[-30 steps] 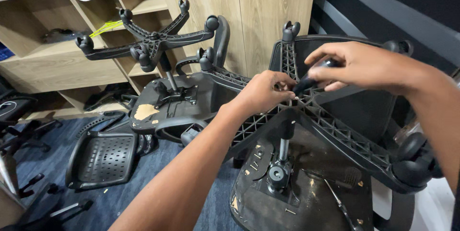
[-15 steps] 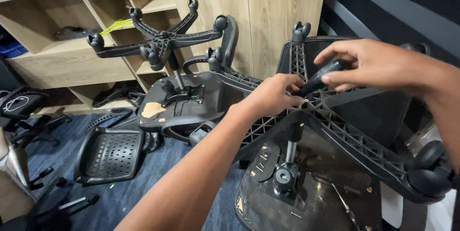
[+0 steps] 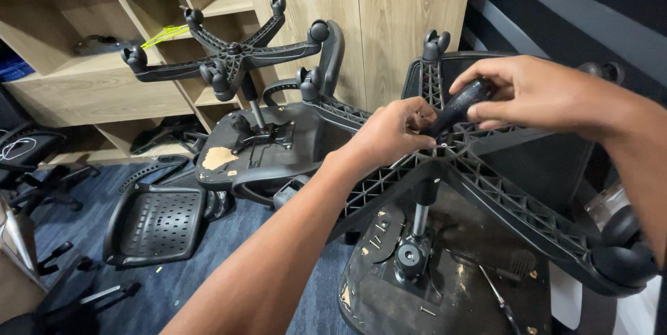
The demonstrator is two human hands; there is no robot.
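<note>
hub of the chair base (image 3: 445, 151): our left hand (image 3: 392, 130) is covering it | tool (image 3: 458, 106) tip: we are losing it behind fingers (kind unclear) | caster (image 3: 625, 255): frame edge is cutting it

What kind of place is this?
Probably a workshop or storeroom where office chairs get repaired or taken apart. An upturned chair base is under the right hand and left hand, a second upturned chair stands behind, and a loose backrest lies on the carpet by wooden shelves.
</note>
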